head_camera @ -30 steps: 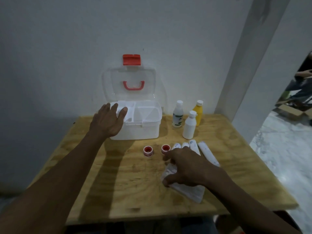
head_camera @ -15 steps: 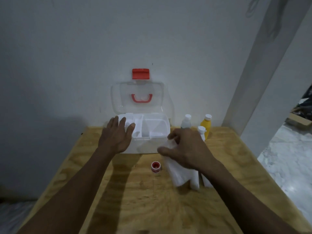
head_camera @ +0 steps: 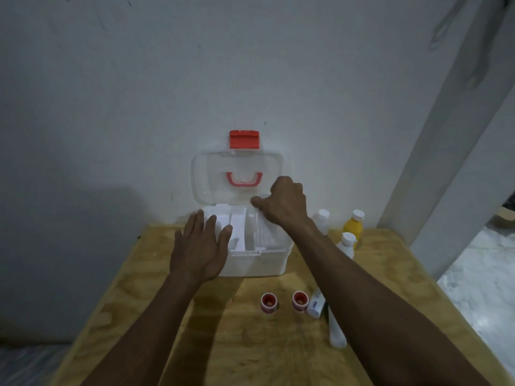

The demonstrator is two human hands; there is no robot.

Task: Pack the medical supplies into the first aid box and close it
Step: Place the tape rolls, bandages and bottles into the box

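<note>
The white first aid box (head_camera: 256,263) stands open at the back of the wooden table (head_camera: 195,344), its clear lid (head_camera: 211,176) with the red handle leaning on the wall. My left hand (head_camera: 199,246) lies flat on the box's left front corner, fingers apart. My right hand (head_camera: 282,203) hovers over the right compartment, pinching the top of a white packet (head_camera: 263,232) that hangs down into it. Two red tape rolls (head_camera: 269,302) sit in front of the box. White tubes (head_camera: 335,330) lie beside them, partly under my right forearm.
Two white bottles (head_camera: 347,245) and a yellow bottle (head_camera: 353,225) stand to the right of the box. The wall runs right behind the lid. A white pillar (head_camera: 434,176) rises at the table's right rear, with pale floor beyond the right edge.
My right hand picked the white packet up off the table front and carried it back over the box's right compartment. My left hand stayed on the box. The camera tilted up.
</note>
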